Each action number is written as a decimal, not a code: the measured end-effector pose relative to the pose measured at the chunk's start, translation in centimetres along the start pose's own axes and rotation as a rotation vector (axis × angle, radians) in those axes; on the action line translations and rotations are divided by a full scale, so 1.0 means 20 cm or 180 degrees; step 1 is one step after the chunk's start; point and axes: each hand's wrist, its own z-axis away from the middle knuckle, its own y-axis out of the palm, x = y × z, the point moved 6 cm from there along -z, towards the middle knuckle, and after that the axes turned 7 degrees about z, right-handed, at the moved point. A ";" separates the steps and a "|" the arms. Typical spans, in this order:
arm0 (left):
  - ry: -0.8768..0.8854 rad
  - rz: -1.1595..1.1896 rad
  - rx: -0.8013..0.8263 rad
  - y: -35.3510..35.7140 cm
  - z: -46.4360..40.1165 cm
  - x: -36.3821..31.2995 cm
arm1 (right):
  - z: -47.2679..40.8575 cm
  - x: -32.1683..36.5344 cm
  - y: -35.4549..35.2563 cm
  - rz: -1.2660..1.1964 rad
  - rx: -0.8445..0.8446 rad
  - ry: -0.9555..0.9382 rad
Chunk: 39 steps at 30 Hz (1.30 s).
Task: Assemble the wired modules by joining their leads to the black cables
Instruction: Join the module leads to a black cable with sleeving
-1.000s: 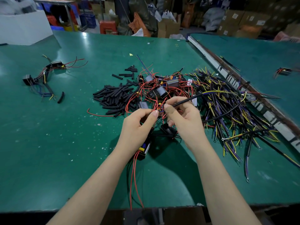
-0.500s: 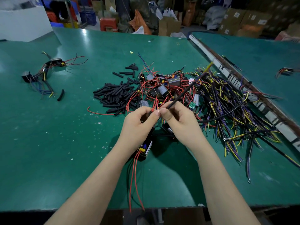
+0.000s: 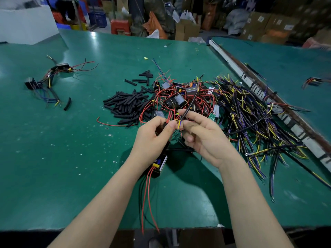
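Your left hand (image 3: 152,138) pinches red leads (image 3: 168,117) above a black module (image 3: 159,164) lying on the green table (image 3: 53,158), its red wires trailing over the near edge. Your right hand (image 3: 204,138) pinches a black cable (image 3: 190,103) with yellow and blue ends beside them. Behind lie sleeve pieces (image 3: 125,106), tangled modules (image 3: 180,97) and a cable heap (image 3: 250,111).

Green bench (image 3: 53,158): modules (image 3: 179,101), black cables (image 3: 250,113), sleeving (image 3: 125,106)

Two bare forearms, no sleeves, left hand (image 3: 152,138) and right hand (image 3: 206,136) ungloved, no rings
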 end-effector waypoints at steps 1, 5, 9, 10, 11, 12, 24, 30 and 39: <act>-0.0038 0.0104 -0.0036 0.00 0.00 0.00 | 0.00 0.00 0.01 0.0052 0.0045 -0.0051; -0.0130 0.0265 -0.0077 -0.01 -0.01 0.01 | 0.00 0.02 0.02 0.0675 -0.0087 -0.0374; -0.0163 0.0332 -0.0049 -0.01 -0.01 0.01 | 0.02 0.06 0.01 0.1192 -0.0280 -0.0779; -0.0163 0.0320 -0.0021 -0.01 0.00 0.01 | 0.02 0.06 0.02 0.1207 -0.0243 -0.0828; -0.0166 0.0319 -0.0008 -0.01 0.00 0.00 | 0.02 0.06 0.02 0.1227 -0.0195 -0.0851; -0.0179 0.0340 -0.0014 -0.01 0.00 0.00 | 0.02 0.05 0.02 0.1267 -0.0143 -0.0853; -0.0366 0.0994 0.0069 -0.02 -0.01 0.01 | 0.03 0.06 0.04 0.1220 0.0086 -0.0782; -0.0562 0.1134 0.0176 0.01 -0.01 0.00 | 0.02 0.06 0.04 0.1193 -0.0108 -0.0957; -0.0445 0.1007 0.0243 0.03 0.00 -0.02 | 0.02 0.05 0.03 0.0860 -0.0036 -0.0829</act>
